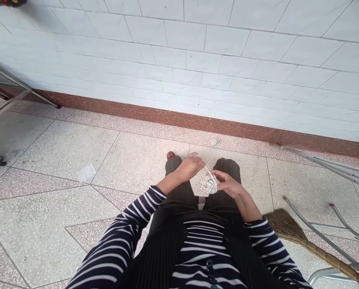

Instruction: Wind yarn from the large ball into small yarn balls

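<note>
A small round coil of braided cream-coloured cord [209, 184] is held above my lap, between my knees. My right hand [227, 184] grips it from the right side, thumb and fingers curled around its edge. From the top of the coil a short strand [207, 170] runs up to the left. The fingertips of my left hand [191, 166] are closed on that strand, pinching it just off the coil. What the cord is made of is too small to tell.
A straw broom [283, 224] lies at the right, beside metal chair legs [306, 224]. Folded metal rails [324, 162] lean near the wall. A white paper [86, 173] lies on the floor at left, and a metal frame [25, 86] stands farther left. The tiled wall [185, 68] rises ahead.
</note>
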The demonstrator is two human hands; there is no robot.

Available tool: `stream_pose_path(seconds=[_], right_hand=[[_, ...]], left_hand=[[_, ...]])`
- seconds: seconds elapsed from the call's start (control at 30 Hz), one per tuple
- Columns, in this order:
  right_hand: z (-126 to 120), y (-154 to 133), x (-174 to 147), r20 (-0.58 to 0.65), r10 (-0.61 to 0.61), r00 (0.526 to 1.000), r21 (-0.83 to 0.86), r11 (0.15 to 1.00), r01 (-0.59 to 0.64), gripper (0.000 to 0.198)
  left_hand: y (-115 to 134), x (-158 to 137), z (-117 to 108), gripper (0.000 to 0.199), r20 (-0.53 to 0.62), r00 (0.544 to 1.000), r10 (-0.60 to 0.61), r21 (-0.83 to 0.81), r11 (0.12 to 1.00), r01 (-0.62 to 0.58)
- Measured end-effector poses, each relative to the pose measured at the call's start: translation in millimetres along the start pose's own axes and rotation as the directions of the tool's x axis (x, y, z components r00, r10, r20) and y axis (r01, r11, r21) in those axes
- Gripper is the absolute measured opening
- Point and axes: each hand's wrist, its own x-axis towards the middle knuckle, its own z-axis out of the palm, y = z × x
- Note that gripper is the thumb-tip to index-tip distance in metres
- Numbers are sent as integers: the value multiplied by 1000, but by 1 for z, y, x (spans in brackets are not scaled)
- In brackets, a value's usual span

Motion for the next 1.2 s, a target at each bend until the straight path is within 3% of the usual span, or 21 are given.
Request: stream_pose_path(seconds=[0.13, 0.23, 0.3, 0.37, 0.43, 0.47, 0.5, 0.57, 0.7, 0.8, 0.87, 0.97, 1.1, 1.2], right_hand=[[-3, -14, -17, -115, -115, 987, 139, 982, 130, 60], [-9, -28, -16, -313, -218, 924, 160, 947, 277, 52], [-15, -39, -11, -452, -299, 841, 115, 915, 387, 53], [-21, -48, -4, -580, -374, 724, 18, 882, 470, 61], [-26, -52, 4, -646, -454, 614, -199, 876, 438, 69], [-27, -50, 9, -647, -487, 587, -308, 871, 383, 70], [-27, -47, 13, -633, -506, 586, -394, 862, 319, 69], [-23, -34, 21, -573, -483, 662, -462, 858, 227, 61], [-9, -4, 22, -337, -305, 891, -349, 919, 182, 52], [-1, 1, 8, -104, -194, 976, -206, 964, 170, 53], [1, -4, -4, -6, -187, 982, -100, 978, 185, 58], [2, -18, -19, -15, -261, 965, 41, 964, 261, 70], [3, -42, -25, -192, -374, 907, 145, 904, 403, 73], [2, -57, -20, -423, -461, 780, -92, 878, 469, 65]], left_hand=[[-11, -2, 22, 27, -4, 991, -135, -150, 980, 133], [-12, -6, 34, 31, 37, 986, -161, -159, 974, 165], [-11, -10, 36, 30, 74, 985, -156, -130, 978, 165], [-7, -14, 32, 28, 99, 985, -139, -99, 984, 149], [1, -16, 23, 28, 98, 991, -91, -76, 992, 99], [6, -16, 17, 29, 86, 995, -53, -67, 996, 59], [12, -15, 10, 30, 67, 998, -12, -56, 998, 16], [23, -10, -4, 32, 14, 998, 59, -24, 998, -58], [27, 2, -25, 31, -69, 994, 83, 30, 996, -81], [19, 9, -29, 28, -82, 996, 45, 1, 999, -45], [15, 11, -27, 27, -97, 995, 15, -61, 998, -21], [15, 13, -16, 27, -109, 993, -52, -188, 982, 31], [21, 6, 1, 31, -46, 985, -165, -308, 941, 143], [28, -9, 6, 32, 14, 990, -142, -300, 944, 140]])
